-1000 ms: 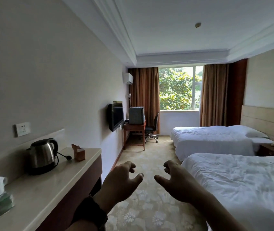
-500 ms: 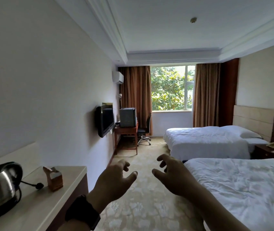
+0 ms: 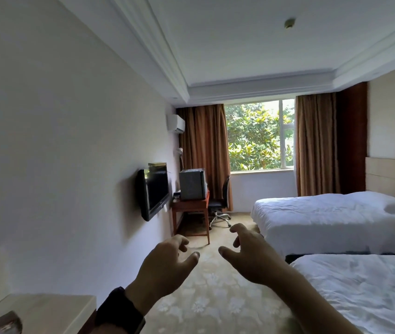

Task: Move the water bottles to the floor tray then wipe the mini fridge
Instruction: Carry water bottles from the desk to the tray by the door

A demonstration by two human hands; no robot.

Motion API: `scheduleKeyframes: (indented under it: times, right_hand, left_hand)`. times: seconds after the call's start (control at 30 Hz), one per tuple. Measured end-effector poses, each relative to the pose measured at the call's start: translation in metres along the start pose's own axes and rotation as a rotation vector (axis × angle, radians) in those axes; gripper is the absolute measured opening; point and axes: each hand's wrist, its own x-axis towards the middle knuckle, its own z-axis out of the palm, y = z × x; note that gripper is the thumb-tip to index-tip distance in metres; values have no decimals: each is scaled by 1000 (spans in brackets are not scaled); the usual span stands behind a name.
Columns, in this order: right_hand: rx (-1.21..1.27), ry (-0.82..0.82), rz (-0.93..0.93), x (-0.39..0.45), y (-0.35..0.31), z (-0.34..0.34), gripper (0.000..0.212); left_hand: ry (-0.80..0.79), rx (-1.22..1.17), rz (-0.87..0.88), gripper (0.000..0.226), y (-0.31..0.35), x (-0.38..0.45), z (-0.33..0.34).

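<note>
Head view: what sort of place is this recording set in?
Most likely a hotel twin room: two made-up white beds side by side, a wall-mounted TV, and a mini fridge sitting on a small desk by the curtained window.

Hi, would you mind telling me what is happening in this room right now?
A person stands in a hotel room, both hands out in front and holding nothing: left hand, right hand. The mini fridge sits on a desk at the far end, untouched. No water bottles or tray are in view.
</note>
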Motion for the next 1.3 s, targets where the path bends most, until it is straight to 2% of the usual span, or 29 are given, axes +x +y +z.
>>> scheduleKeyframes:
  times: [0.23, 0.4, 0.7, 0.83, 1.03, 1.3]
  right_hand:
    - [-8, 20, -23, 126, 48, -2, 53]
    - [-29, -7, 2, 201, 79, 22, 55]
    - [-51, -20, 50, 343, 123, 93, 61]
    - [-100, 10, 59, 431, 125, 120, 58]
    - [-98, 37, 72, 536, 140, 149, 61]
    - [-85, 22, 105, 647, 204, 182, 58]
  left_hand:
    - [57, -85, -4, 44, -18, 137, 29]
    - [22, -79, 6, 45, -42, 208, 65]
    - [-8, -40, 36, 48, -146, 344, 113]
    - [17, -80, 20, 49, -192, 425, 131]
    - [14, -116, 43, 50, -232, 525, 165]
    - [16, -138, 42, 48, -264, 635, 228]
